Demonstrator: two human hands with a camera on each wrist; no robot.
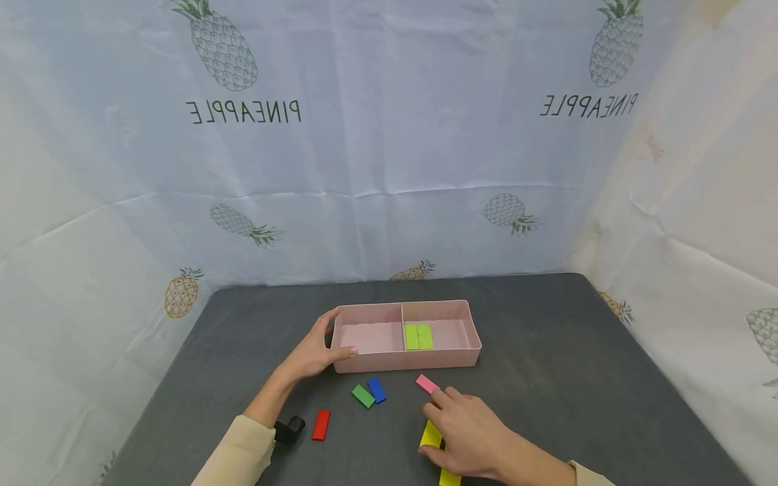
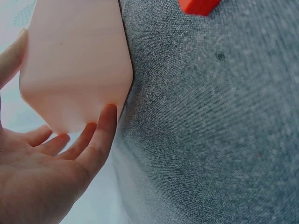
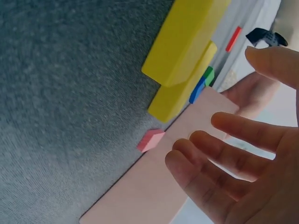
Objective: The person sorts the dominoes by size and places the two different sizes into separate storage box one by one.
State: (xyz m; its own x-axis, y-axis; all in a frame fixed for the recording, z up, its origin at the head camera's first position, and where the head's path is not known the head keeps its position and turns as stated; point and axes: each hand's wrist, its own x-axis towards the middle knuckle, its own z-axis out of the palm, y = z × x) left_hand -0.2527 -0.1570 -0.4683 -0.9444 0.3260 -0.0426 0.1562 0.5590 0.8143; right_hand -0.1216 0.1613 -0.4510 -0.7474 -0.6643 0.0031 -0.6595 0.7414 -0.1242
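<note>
A pink two-compartment box (image 1: 407,362) stands near the far side of the table. My left hand (image 1: 314,349) holds its left end, thumb along the front side and fingers round the end wall, as the left wrist view (image 2: 70,163) shows close up. Over two yellow blocks (image 1: 431,434) hovers my right hand (image 1: 471,435), partly hiding them. In the right wrist view its fingers (image 3: 233,149) are spread and slightly bent, with nothing between them. A small pink block (image 1: 427,383) lies just beyond those fingertips. Lime-green blocks (image 1: 419,337) lie in the box's right compartment, against the divider.
A green block (image 1: 363,396) and a blue block (image 1: 377,390) lie side by side in front of the box. Nearer my left forearm is a red block (image 1: 321,425). A black strap piece (image 1: 290,430) sits at the left wrist. Pineapple-printed cloth (image 1: 377,155) hangs behind the table.
</note>
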